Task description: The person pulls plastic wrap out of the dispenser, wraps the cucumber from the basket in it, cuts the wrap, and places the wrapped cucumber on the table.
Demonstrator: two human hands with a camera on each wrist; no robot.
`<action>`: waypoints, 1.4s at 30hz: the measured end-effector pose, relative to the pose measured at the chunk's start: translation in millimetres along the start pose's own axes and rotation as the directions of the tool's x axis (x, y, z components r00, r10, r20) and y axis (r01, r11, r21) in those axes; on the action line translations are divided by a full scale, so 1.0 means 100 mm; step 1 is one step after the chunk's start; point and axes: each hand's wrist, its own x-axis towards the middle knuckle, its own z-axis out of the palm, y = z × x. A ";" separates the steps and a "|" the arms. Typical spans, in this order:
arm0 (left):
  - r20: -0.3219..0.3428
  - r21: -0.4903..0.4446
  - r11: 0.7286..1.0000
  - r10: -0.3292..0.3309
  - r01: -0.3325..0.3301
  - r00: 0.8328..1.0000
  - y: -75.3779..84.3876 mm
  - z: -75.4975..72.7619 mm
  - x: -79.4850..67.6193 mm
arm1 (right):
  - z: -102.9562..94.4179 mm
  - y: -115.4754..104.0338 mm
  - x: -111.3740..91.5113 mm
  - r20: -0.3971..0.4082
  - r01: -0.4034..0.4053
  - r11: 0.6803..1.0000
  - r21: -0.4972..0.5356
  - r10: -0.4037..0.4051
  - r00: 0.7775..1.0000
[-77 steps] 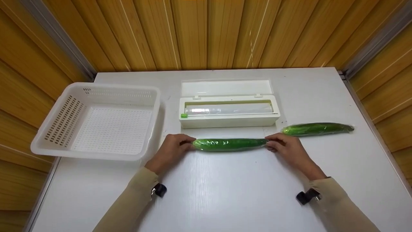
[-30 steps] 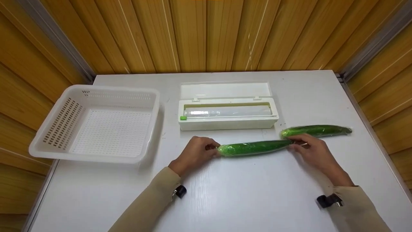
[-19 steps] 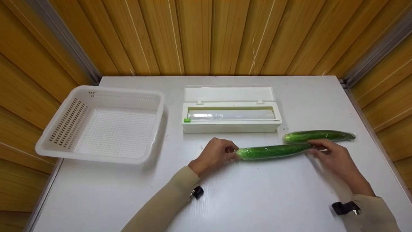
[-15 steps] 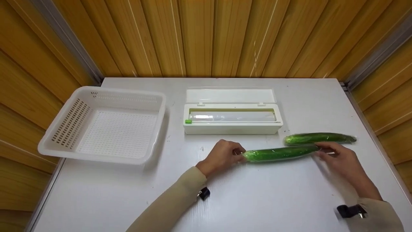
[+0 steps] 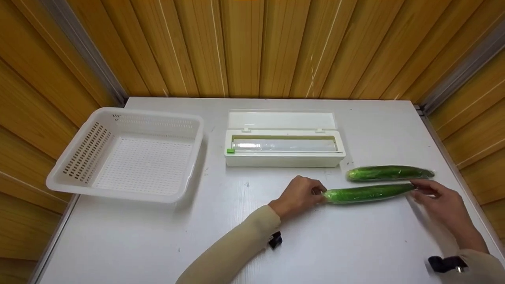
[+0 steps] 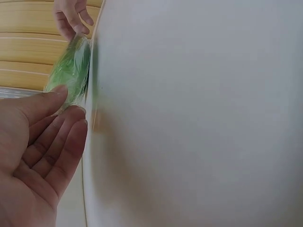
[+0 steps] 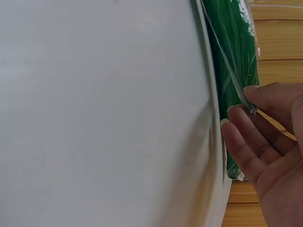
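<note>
A cucumber [image 5: 367, 193] wrapped in clear cling film is stretched between both hands at the right of the table. My left hand [image 5: 302, 197] pinches its pale left end; in the left wrist view thumb and fingertips meet at the crinkled film on the cucumber [image 6: 71, 75]. At the dark right end, my right hand [image 5: 444, 203] pinches the twisted film tip, plain to see in the right wrist view beside the green cucumber [image 7: 234, 52]. Just behind lies a second film-wrapped cucumber [image 5: 388, 172], nearly parallel to the first.
A white cling film dispenser [image 5: 284, 161] with raised lid stands at the middle back, its film roll [image 5: 284, 145] showing and a green slider [image 5: 230, 150] at the left. A white perforated basket [image 5: 189, 173] sits at the left. Wood-look panels [image 5: 240, 47] border the table.
Both hands have carried the wrapped cucumber rightwards from in front of the dispenser to just before the second cucumber. The basket, dispenser and second cucumber stay put.
</note>
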 end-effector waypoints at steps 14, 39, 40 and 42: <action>0.003 0.017 1.000 -0.001 0.001 1.000 0.14 0.23 0.30 | -0.13 0.28 0.12 -0.049 -0.095 0.995 -0.015 0.094 0.994; -0.031 -0.065 0.995 -0.072 0.070 0.997 0.31 0.53 0.56 | -0.24 0.47 0.15 -0.068 -0.213 0.971 0.111 0.221 0.973; -0.031 -0.068 0.995 -0.074 0.072 0.997 0.32 0.54 0.56 | -0.24 0.47 0.14 -0.070 -0.215 0.970 0.112 0.223 0.972; -0.031 -0.079 0.994 -0.077 0.075 0.997 0.33 0.55 0.57 | -0.25 0.48 0.13 -0.078 -0.223 0.968 0.113 0.232 0.970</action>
